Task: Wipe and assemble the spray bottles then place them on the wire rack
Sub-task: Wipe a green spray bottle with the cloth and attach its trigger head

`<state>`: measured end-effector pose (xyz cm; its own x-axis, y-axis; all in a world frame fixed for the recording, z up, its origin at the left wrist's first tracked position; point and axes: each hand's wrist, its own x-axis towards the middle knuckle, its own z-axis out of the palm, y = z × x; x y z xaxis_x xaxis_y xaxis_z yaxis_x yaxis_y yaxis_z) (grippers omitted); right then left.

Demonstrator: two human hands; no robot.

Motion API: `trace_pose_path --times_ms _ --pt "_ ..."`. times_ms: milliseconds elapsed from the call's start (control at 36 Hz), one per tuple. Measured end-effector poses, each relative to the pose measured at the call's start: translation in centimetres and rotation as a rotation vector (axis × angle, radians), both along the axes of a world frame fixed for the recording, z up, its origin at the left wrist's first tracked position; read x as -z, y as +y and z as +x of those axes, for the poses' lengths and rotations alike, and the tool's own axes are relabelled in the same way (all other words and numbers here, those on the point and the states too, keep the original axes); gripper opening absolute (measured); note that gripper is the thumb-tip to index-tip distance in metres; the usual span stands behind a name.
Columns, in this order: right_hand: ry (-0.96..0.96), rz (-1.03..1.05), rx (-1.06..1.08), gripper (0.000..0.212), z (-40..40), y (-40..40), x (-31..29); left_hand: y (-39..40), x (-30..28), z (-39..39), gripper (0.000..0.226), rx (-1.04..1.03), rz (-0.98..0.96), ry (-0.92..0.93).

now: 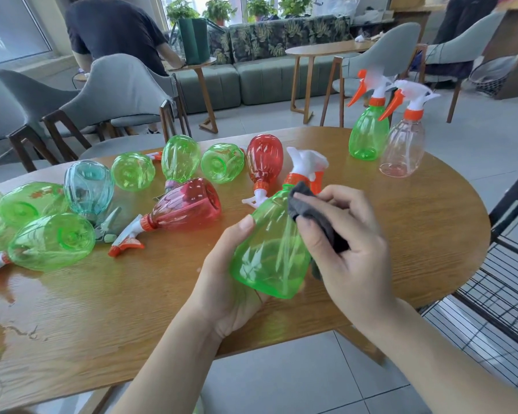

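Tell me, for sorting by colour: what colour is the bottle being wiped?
Translucent green bottle, with an orange collar, seen in the head view.

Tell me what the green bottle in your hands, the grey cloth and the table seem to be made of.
Green bottle: likely thin translucent plastic, glossy; the hand shows through it and it carries bright highlights.
Grey cloth: soft matte fabric, perhaps microfibre; it folds and bunches under the right hand.
Table: wood or wood-look veneer, with visible grain and a slight sheen; which one is unclear.
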<state>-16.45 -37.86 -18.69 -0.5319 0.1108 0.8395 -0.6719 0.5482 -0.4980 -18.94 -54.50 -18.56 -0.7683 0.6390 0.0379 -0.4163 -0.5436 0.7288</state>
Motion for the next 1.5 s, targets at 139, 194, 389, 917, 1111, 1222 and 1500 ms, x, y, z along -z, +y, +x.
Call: trace_pose_path --times_ms 139,194,389,917,1111,1222,1500 --pt "0.063 0.106 -0.031 0.027 0.8 -0.4 0.7 -0.1 -0.3 0.0 0.092 -0.09 -0.06 0.005" --pt "0.047 0.083 -0.024 0.026 0.5 -0.2 0.5 0.1 -0.3 0.0 0.094 -0.115 -0.072 0.016" --pt "0.0 -0.003 0.015 0.026 0.1 -0.6 0.5 0.1 -0.2 0.0 0.048 -0.114 -0.063 0.009" --pt "0.272 0.541 0.024 0.021 1.8 -1.3 1.5 -0.3 -0.4 -0.1 0.056 -0.067 -0.029 -0.19" --pt "0.132 0.282 0.072 0.025 0.5 -0.3 -0.2 0.0 -0.2 -0.7 0.072 -0.12 -0.06 -0.051" --pt "0.0 0.08 0.109 0.029 -0.2 0.1 -1.0 0.1 0.3 -0.6 0.057 -0.116 -0.072 -0.03" --pt "0.013 0.079 0.029 0.026 0.8 -1.2 0.1 0.0 0.0 0.0 0.088 -0.14 -0.128 -0.005"
